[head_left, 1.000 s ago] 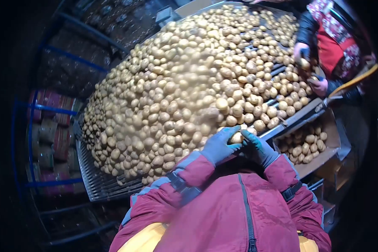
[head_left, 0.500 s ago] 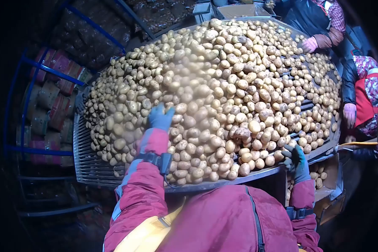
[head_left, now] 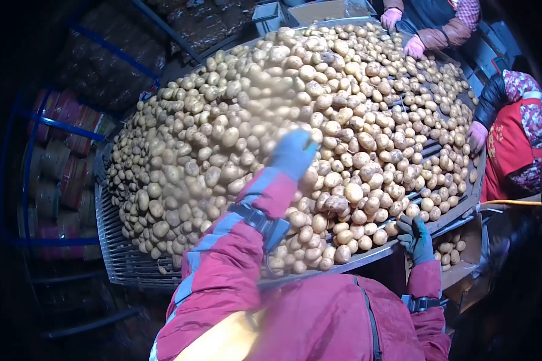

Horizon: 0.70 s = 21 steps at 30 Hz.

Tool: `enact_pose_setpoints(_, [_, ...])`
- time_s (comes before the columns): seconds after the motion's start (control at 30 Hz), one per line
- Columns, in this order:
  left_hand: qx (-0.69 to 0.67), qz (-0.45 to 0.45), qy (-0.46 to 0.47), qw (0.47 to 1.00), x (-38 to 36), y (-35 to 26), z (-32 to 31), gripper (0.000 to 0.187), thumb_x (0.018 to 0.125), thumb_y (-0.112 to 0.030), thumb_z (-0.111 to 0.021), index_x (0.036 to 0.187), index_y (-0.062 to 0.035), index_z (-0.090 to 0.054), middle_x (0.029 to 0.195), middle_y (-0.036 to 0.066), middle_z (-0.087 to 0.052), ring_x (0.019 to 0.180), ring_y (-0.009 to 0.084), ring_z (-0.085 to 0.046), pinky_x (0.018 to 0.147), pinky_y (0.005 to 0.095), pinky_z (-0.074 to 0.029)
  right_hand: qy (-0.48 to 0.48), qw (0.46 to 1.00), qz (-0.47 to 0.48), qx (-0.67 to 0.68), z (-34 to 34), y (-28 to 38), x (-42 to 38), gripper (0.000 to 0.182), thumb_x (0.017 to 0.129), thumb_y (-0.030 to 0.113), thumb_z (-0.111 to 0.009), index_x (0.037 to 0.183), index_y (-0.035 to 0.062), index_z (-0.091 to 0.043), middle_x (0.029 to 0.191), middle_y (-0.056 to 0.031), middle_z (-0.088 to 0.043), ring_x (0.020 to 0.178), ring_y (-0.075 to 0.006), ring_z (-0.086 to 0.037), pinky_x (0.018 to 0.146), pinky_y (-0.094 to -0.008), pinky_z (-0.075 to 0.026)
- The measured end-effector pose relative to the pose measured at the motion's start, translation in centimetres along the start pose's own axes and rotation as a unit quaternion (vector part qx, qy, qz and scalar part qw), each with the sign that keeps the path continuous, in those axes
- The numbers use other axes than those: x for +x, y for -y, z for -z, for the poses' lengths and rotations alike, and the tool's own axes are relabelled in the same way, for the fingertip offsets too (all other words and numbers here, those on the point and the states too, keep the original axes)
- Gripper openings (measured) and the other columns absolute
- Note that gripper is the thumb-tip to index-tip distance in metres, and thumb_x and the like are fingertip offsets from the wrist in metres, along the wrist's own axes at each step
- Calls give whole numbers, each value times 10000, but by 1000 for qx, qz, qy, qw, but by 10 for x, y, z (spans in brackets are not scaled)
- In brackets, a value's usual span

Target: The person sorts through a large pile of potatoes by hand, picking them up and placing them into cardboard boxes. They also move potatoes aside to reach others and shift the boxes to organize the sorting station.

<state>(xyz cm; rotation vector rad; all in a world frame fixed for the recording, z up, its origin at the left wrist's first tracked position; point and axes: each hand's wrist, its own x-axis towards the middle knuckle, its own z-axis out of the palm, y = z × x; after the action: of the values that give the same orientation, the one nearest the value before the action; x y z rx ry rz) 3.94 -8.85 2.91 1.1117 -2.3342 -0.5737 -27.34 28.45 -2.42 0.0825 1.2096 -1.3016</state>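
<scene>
Left hand (head_left: 293, 153), in a blue-grey work glove, is nr frame centre, just toward 1 o'clock, over the big heap of round tan-yellow potatoes (head_left: 323, 102). Can't tell if it grips one: fingers point away, tips mostly hidden, glove a bit blurred. Right hand (head_left: 415, 239), in a dark blue-green glove, is at 4 o'clock by the edge of the slatted grey metal table (head_left: 140, 265), fingers parted, no potato visible in it; palm hidden. Heap covers most of the table, approx 8 round to 2 o'clock; bare slats show at 8.

Hazy patches blur potatoes nr 12 & 9. Brown cardboard box (head_left: 468, 265) w/ more potatoes, at 4 o'clock, is partly blocked by the right arm. Co-worker in red apron (head_left: 506, 150), approx 3 o'clock, has one pink-gloved hand (head_left: 477, 136) at the table rim; 2nd hand can't be made out. Another co-worker, 1–2 o'clock, is cut off at top.

Vs. half a sec ago: left hand has gone from the heap's left part to mid-heap; right hand stays by the edge. Top co-worker's two pink gloves (head_left: 414, 47) now both show clearly.
</scene>
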Motion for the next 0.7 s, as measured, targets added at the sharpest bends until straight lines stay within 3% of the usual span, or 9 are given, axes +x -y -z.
enact_pose_setpoints(0.17, [186,-39,-97,977,15,42,3,365,824,-334,-720,1094,-90,-693,1119,174,-655,1029,381,-634,880,479,-515,16,999,-6,33,0,2,-3,607,1056,472,-491,1396,-28,-547,1239,-189,-702,714,-242,-758,558,-280,-629])
enact_pose_setpoints(0.27, [178,22,9,984,14,35,17,440,812,-362,-731,1156,-92,-686,1130,183,-655,1048,376,-629,903,471,-516,28,999,-5,39,0,1,-3,607,1056,470,-491,1396,-30,-547,1238,-187,-703,724,-245,-761,565,-281,-634])
enact_pose_setpoints(0.3, [190,45,56,979,16,33,25,534,810,-351,-734,1284,-115,-660,1213,204,-653,1107,387,-626,945,460,-513,24,999,1,34,-1,1,-3,603,1057,469,-491,1391,-29,-551,1230,-183,-707,715,-244,-759,550,-281,-629])
enact_pose_setpoints(0.4, [77,96,108,986,4,37,48,628,820,-343,-731,1394,-121,-608,1304,225,-631,1145,410,-630,984,450,-509,13,1000,0,18,-2,3,-3,607,1052,477,-500,1382,-29,-556,1207,-180,-715,704,-241,-759,549,-288,-629])
enact_pose_setpoints(0.43, [20,183,172,968,4,37,56,697,829,-354,-750,1439,-75,-561,1355,218,-622,1213,370,-621,1019,413,-495,-1,1000,-1,22,-3,2,-2,600,1044,490,-511,1324,-32,-602,1030,-164,-750,627,-229,-732,510,-287,-601])
enact_pose_setpoints(0.53, [-151,234,101,955,-22,69,48,707,828,-352,-793,1419,-35,-570,1349,189,-637,1181,290,-637,998,366,-508,34,999,-20,-17,-4,2,-6,619,1034,530,-510,1257,-31,-648,825,-136,-734,536,-216,-675,466,-282,-554])
enact_pose_setpoints(0.57, [-212,263,73,938,-29,53,56,668,845,-316,-811,1402,-24,-586,1337,155,-646,1137,218,-634,963,333,-521,19,998,-26,-50,-33,8,-20,658,1027,571,-496,1211,-36,-673,712,-111,-696,475,-206,-617,451,-276,-517])
enact_pose_setpoints(0.67, [-286,198,4,938,-50,3,72,612,878,-295,-798,1392,-29,-601,1318,130,-654,1104,195,-633,943,321,-530,119,987,-91,-50,-89,4,-24,745,1006,643,-473,1264,-34,-644,802,-106,-726,539,-208,-645,480,-287,-501])
enact_pose_setpoints(0.7, [-280,218,33,934,-60,-25,77,617,884,-306,-795,1399,-32,-595,1315,130,-659,1120,196,-629,962,330,-524,167,978,-104,-65,-115,1,-22,767,1002,659,-465,1305,-30,-616,856,-113,-733,567,-211,-660,490,-288,-508])
